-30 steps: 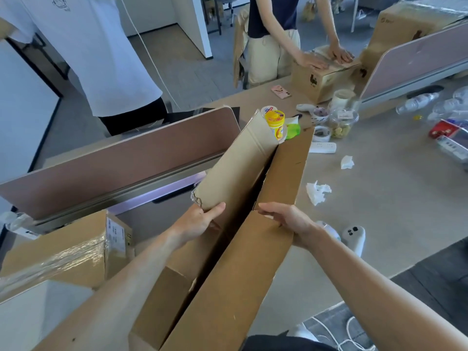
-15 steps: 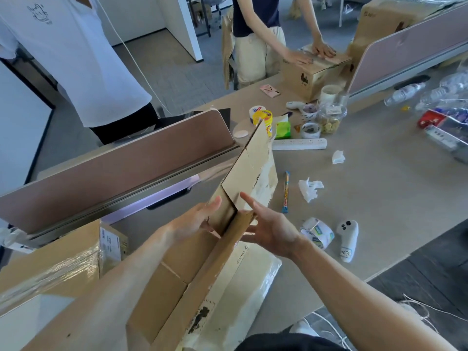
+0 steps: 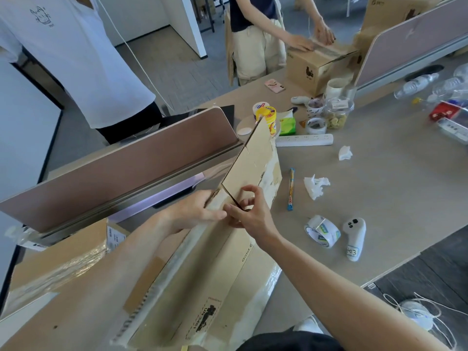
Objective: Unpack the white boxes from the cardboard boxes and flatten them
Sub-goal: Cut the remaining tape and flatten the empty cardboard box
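A large opened cardboard box (image 3: 202, 287) lies collapsed across the desk in front of me, tape strips still on its panels. One long flap (image 3: 253, 160) stands up and points away from me. My left hand (image 3: 197, 211) grips the box's raised edge at the flap's base, thumb on top. My right hand (image 3: 249, 211) pinches the lower edge of that flap with curled fingers, right beside the left hand. No white box is in sight.
A plastic-wrapped cardboard box (image 3: 58, 259) sits at my left, under a pink divider (image 3: 121, 171). On the desk to the right lie a tape roll (image 3: 321, 231), a white controller (image 3: 354, 236), tissues (image 3: 316, 186) and a power strip (image 3: 304, 140). Two people stand beyond; one presses on another cardboard box (image 3: 316, 67).
The box has folded down flatter onto the desk. Both hands have come together at the base of the upright flap, and the right hand went from open fingers to a pinch.
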### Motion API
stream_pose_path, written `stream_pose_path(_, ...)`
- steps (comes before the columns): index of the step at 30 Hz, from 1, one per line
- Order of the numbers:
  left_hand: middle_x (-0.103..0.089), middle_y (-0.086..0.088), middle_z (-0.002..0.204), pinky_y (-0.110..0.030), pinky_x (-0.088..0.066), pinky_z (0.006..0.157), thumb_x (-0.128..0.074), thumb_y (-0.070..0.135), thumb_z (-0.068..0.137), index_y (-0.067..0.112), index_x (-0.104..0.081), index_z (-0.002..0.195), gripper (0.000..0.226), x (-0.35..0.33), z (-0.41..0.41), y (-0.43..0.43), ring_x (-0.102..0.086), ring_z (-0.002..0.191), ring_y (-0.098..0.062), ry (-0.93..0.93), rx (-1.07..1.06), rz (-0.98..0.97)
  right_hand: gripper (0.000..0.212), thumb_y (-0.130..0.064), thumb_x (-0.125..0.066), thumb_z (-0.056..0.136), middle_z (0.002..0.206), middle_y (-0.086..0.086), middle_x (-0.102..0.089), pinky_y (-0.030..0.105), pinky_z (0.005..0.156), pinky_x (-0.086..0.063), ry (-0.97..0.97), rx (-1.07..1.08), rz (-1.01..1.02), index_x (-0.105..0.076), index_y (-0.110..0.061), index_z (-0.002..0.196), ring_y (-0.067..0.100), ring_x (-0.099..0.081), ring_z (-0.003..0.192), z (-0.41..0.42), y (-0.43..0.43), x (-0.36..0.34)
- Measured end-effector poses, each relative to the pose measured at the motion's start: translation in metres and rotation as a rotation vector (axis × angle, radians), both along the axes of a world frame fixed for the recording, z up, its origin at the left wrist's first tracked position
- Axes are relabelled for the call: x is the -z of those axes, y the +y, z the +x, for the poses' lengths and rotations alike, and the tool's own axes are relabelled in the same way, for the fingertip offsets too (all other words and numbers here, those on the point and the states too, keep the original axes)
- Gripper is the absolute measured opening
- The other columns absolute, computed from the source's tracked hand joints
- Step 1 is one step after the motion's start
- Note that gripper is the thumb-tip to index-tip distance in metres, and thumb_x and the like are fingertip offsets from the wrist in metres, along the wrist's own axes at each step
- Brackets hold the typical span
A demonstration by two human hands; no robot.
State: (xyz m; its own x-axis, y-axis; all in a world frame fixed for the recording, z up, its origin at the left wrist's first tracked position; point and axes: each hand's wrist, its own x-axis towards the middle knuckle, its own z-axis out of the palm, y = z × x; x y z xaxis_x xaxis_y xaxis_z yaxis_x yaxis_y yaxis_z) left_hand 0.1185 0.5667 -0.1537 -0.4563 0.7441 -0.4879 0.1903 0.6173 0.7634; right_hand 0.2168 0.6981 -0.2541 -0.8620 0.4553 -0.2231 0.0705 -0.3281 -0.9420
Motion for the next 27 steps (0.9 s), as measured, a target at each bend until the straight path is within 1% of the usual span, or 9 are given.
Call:
stream_pose_path(5, -0.064, 0.003, 0.115, -0.048, -0.052, 0.098, -0.07, 0.041, 0.079, 0.008, -0.066, 0.112, 0.046, -0.01, -0.008, -0.007, -0.065, 0.102, -0.016, 0.2, -0.024, 0.01, 0.053, -0.027, -0.085, 0.073, 0.089, 0.001, -0.044, 0.049, 0.068, -0.061, 0.022, -0.001, 0.064, -0.05, -0.037, 0.112, 0.02, -0.056, 0.076, -0.007, 0.001, 0.004)
stream_pose_path(9, -0.066, 0.009, 0.085, -0.024, -0.05, 0.072, -0.067, 0.007, 0.092, 0.006, -0.066, 0.097, 0.005, -0.025, -0.012, -0.012, -0.063, 0.074, -0.009, 0.079, -0.135, 0.158, 0.052, -0.039, -0.084, 0.07, 0.086, -0.001, -0.051, 0.051, 0.073, -0.059, 0.029, 0.038, 0.147, -0.053, -0.038, 0.112, 0.019, -0.06, 0.068, -0.005, 0.01, 0.006)
stream_pose_path(13, -0.064, 0.019, 0.069, -0.01, -0.044, 0.065, -0.062, 0.002, 0.094, 0.006, -0.064, 0.103, 0.01, -0.057, -0.016, -0.021, -0.059, 0.062, 0.002, 0.13, -0.161, 0.273, 0.05, -0.04, -0.082, 0.076, 0.091, -0.002, -0.052, 0.02, 0.065, -0.049, -0.029, 0.151, 0.287, -0.053, -0.031, 0.115, 0.015, -0.057, 0.074, -0.001, 0.032, 0.012)
stream_pose_path(15, -0.07, 0.015, 0.081, -0.012, -0.047, 0.07, -0.063, 0.003, 0.094, 0.008, -0.065, 0.11, 0.017, -0.075, -0.019, -0.029, -0.065, 0.074, -0.002, 0.166, -0.194, 0.325, 0.058, -0.048, -0.083, 0.071, 0.093, -0.001, -0.05, 0.013, 0.064, -0.045, -0.046, 0.185, 0.287, -0.053, -0.027, 0.116, 0.012, -0.053, 0.076, -0.004, 0.044, 0.015)
stream_pose_path(18, -0.073, 0.0, 0.107, -0.027, -0.051, 0.086, -0.065, 0.011, 0.092, 0.012, -0.066, 0.119, 0.027, -0.096, -0.02, -0.039, -0.068, 0.095, -0.016, 0.189, -0.269, 0.452, 0.087, -0.076, -0.075, 0.055, 0.102, 0.004, -0.054, 0.026, 0.076, -0.05, -0.129, 0.179, 0.29, -0.05, -0.026, 0.122, 0.021, -0.06, 0.091, -0.014, 0.062, 0.021)
stream_pose_path(20, -0.072, 0.007, 0.085, -0.018, -0.052, 0.069, -0.057, 0.0, 0.094, 0.022, -0.072, 0.102, 0.028, -0.107, -0.021, -0.043, -0.068, 0.075, -0.008, 0.162, -0.336, 0.529, 0.105, -0.081, -0.072, 0.049, 0.118, 0.01, -0.054, 0.037, 0.092, -0.051, -0.203, 0.152, 0.292, -0.044, -0.024, 0.132, 0.024, -0.058, 0.109, -0.024, 0.074, 0.025)
stream_pose_path(23, -0.058, 0.016, 0.054, -0.011, -0.042, 0.047, -0.053, 0.0, 0.086, 0.036, -0.072, 0.064, 0.047, -0.116, -0.019, -0.048, -0.055, 0.047, 0.001, 0.129, -0.367, 0.613, 0.108, -0.067, -0.079, 0.057, 0.128, -0.002, -0.052, 0.032, 0.095, -0.046, -0.187, 0.004, 0.119, -0.031, -0.026, 0.145, 0.012, -0.054, 0.116, -0.034, 0.083, 0.012)
stream_pose_path(25, -0.053, 0.015, 0.054, -0.013, -0.041, 0.046, -0.06, 0.01, 0.078, 0.032, -0.072, 0.064, 0.028, -0.119, -0.021, -0.059, -0.05, 0.046, 0.0, 0.107, -0.437, 0.692, 0.085, -0.055, -0.081, 0.069, 0.124, -0.007, -0.062, 0.029, 0.09, -0.045, -0.094, -0.153, -0.087, -0.039, -0.026, 0.137, 0.002, -0.06, 0.107, -0.039, 0.087, 0.005)
stream_pose_path(27, -0.055, 0.004, 0.064, -0.019, -0.044, 0.049, -0.072, 0.017, 0.077, 0.027, -0.074, 0.078, 0.01, -0.119, -0.026, -0.073, -0.053, 0.054, -0.009, 0.091, -0.511, 0.749, 0.081, -0.06, -0.08, 0.065, 0.129, -0.002, -0.065, 0.038, 0.102, -0.046, -0.044, -0.308, -0.234, -0.053, -0.023, 0.132, 0.009, -0.063, 0.113, -0.045, 0.091, 0.002)
